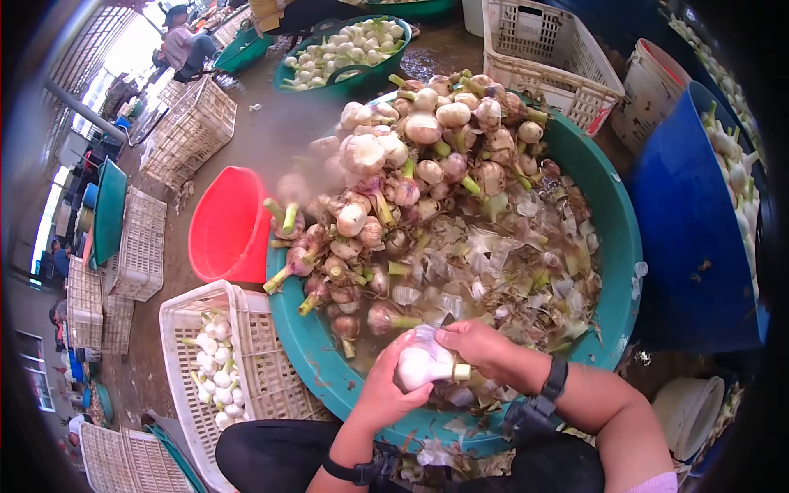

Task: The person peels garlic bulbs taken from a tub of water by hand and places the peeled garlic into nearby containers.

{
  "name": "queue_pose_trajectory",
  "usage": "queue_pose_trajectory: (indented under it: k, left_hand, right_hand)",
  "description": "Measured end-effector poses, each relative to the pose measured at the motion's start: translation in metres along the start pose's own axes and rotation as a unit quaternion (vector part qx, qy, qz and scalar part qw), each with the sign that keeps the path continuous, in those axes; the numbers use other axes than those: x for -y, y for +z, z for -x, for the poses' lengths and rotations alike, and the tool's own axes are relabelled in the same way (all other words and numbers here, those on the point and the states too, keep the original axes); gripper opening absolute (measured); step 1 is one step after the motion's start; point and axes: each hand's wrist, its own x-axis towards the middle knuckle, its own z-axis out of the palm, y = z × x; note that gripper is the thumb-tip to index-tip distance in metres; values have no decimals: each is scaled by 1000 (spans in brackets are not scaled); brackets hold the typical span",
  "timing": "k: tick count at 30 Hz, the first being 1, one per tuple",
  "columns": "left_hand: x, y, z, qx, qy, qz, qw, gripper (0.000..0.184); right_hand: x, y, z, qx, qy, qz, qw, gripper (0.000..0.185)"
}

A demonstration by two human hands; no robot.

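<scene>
My left hand [385,386] is closed round a white garlic bulb [419,366] with a short cut stem pointing right. My right hand [486,348] is closed at the bulb's upper right side. From its fingertips sticks a small dark pointed tip, seemingly of a small knife [447,320]; the rest is hidden by the fingers. Both hands are above the near side of a large green tub [612,271]. Unpeeled garlic bulbs [423,127] are heaped at the tub's far left, and loose garlic skins [493,263] float in its murky water.
Left of the tub stand a red bucket [226,226] and a white crate [177,329] holding peeled garlic. A blue tub [682,238] is on the right. Behind are a white crate [551,78] and a green basin [400,62] of garlic. A person [182,45] sits far left.
</scene>
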Motion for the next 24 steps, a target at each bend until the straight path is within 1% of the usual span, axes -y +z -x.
queue_pose_trajectory:
  k: [1, 2, 3, 4, 5, 6, 7, 8, 9, 10, 11, 12, 13, 14, 15, 16, 17, 18, 19, 20, 21, 22, 23, 24]
  left_hand:
    - [-1, -1, -1, 0, 1, 0, 1000, 55]
    - [-2, -3, -3, -7, 99, -135, 986, 52]
    - [-2, -5, -4, -14, 194, -267, 944, 49]
    - [2, -4, -4, -13, 193, -270, 943, 49]
    - [11, -1, -2, -31, 171, -166, 971, 41]
    - [16, 3, -2, -51, 147, -61, 986, 33]
    - [18, 11, -3, -134, 23, 204, 970, 22]
    - [21, 5, -6, -178, -86, 447, 873, 15]
    - [26, -6, -7, -206, -128, 500, 831, 18]
    - [31, -17, -6, -233, -169, 550, 784, 24]
    - [32, -23, -4, -240, -166, 548, 784, 24]
    - [32, -28, -2, -262, -215, 547, 766, 32]
    - [32, -30, -1, -281, -265, 545, 744, 41]
    - [29, -29, -2, -281, -264, 546, 744, 41]
    - [23, -25, -4, -258, -261, 519, 772, 49]
    - [18, -20, -6, -233, -257, 493, 798, 57]
    - [16, -14, -5, -196, -229, 489, 819, 65]
    - [14, -10, -4, -158, -195, 502, 827, 70]
    - [7, -7, -4, -140, -144, 522, 829, 71]
    - [0, -4, -3, -126, -91, 540, 827, 72]
    - [-2, -9, -1, -129, -89, 544, 824, 72]
    - [-1, -21, 1, -175, -65, 554, 811, 60]
    - [1, -29, 1, -223, -39, 562, 796, 49]
    - [4, -31, 0, -229, -38, 563, 793, 49]
  right_hand:
    - [0, -2, -2, 32, 55, -116, 991, 23]
    - [1, -5, -5, 64, 108, -231, 965, 23]
    - [14, -8, 4, 93, 103, -210, 968, 24]
    - [16, -7, 7, 95, 102, -212, 967, 24]
    - [16, -3, 10, 123, 35, -262, 956, 24]
    - [15, 1, 10, 152, -32, -310, 938, 24]
    - [10, -6, 12, 187, -82, -233, 951, 24]
    - [11, -15, 16, 193, -82, -231, 950, 24]
    - [16, -25, 21, 227, -216, -45, 949, 25]
    - [21, -37, 27, 248, -341, 142, 896, 26]
    - [20, -53, 34, 206, -218, 108, 948, 26]
    - [24, -64, 39, 159, -90, 75, 980, 27]
    - [40, -63, 45, 17, -111, 355, 928, 29]
    - [51, -61, 50, -130, -120, 597, 783, 33]
    - [46, -54, 46, -133, -118, 597, 782, 33]
    - [31, -44, 37, -144, -180, 508, 830, 36]
    - [16, -34, 27, -153, -239, 414, 865, 40]
    - [8, -24, 21, -159, -295, 315, 888, 44]
    - [11, -9, 17, -21, -112, -3, 993, 45]
    - [14, 0, 13, 119, 88, -320, 936, 46]
    - [3, -7, -4, 173, 109, -418, 885, 44]
    - [23, -11, -1, 173, 60, -483, 856, 45]
    - [47, -21, 14, 141, -21, -492, 859, 49]
    - [76, -40, 31, 322, -95, -550, 764, 58]
